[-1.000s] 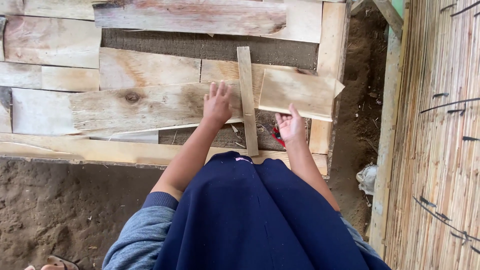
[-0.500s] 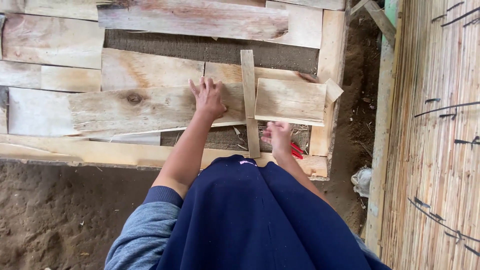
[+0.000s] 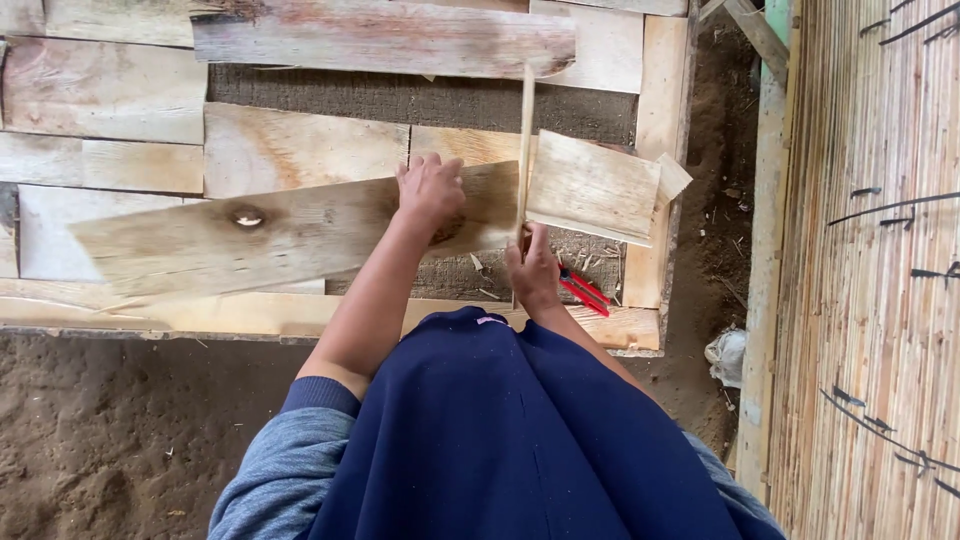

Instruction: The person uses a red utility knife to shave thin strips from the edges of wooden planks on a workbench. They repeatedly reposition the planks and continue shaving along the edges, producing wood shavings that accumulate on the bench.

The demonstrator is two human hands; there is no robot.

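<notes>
Sandy ground lay below a low platform of rough wooden boards [image 3: 100,95], with a reed-mat wall [image 3: 870,260] closing off the right side. Across the platform, a long knotted plank [image 3: 270,235] ran left to right, tilted slightly so its right end sat higher. The left hand [image 3: 432,190] pressed flat on that plank near its right end, fingers spread and curled over the far edge, holding it down rather than gripping round it. Just to the right, a thin wooden slat [image 3: 525,140] stood on edge, its long axis pointing away from the person and crossing the plank at a right angle. The right hand [image 3: 533,270] was closed around the slat's near end, so it was the nearer hand to it. Beyond the slat, a shorter board [image 3: 595,185] continued the plank's line to the right. A red-handled tool [image 3: 580,290] lay on the platform just beside the right hand, partly hidden by it.
</notes>
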